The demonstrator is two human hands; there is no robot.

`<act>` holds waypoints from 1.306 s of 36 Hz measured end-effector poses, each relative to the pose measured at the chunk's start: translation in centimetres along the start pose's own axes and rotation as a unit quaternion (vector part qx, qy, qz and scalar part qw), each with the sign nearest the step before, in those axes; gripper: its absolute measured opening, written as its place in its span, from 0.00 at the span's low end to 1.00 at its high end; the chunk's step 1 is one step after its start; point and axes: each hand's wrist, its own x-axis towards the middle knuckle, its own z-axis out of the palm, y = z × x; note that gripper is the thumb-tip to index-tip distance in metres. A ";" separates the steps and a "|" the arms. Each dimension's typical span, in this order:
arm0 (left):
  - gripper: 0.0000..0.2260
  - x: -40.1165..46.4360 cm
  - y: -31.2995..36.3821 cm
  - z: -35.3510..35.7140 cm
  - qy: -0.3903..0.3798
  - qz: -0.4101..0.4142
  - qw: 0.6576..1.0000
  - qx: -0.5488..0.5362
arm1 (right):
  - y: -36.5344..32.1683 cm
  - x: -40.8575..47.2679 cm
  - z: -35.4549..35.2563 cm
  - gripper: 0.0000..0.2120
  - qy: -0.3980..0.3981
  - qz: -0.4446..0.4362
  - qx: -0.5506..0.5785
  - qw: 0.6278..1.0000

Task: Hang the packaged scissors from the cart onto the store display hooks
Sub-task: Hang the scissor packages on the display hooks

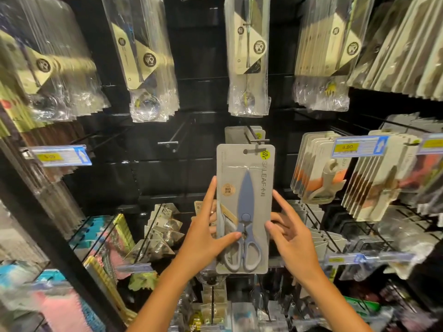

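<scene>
**Scissors pack going up to the hook**

You are holding the packaged scissors [245, 209] upright in front of the black display wall [153, 168], at the centre of the head view. Your left hand [206, 238] is gripping the card's left edge: the thumb is pressing across the front near the scissor pivot, the index finger is lying straight up along the edge, and the other fingers are going behind the card. Your right hand [292, 238] is sitting at the card's right edge with its fingers loosely spread and the index finger pointing up beside the card; whether it is actually touching the pack you cannot tell from this angle. The card's hang slot is sitting at the tip of a display hook [256, 140], where another pack of the same grey card [233, 135] is hanging further back. An empty hook [176, 137] is jutting out just to the left. Above, clear bags of utensils [249, 56] are hanging in rows. A price tag [359, 146] reading 4.00 is showing to the right, fronting a row of carded goods [318, 168].
</scene>
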 end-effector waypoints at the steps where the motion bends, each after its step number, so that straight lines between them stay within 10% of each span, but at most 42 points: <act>1: 0.54 0.2 0.1 0.3 -0.005 0.000 1.000 -0.003 | 0.1 0.0 -0.3 0.32 0.002 -0.001 -0.001 1.000; 47: 0.48 12.1 -3.1 2.0 -0.011 -0.083 0.989 0.120 | 4.4 11.6 -0.7 0.42 -0.099 0.039 -0.131 0.986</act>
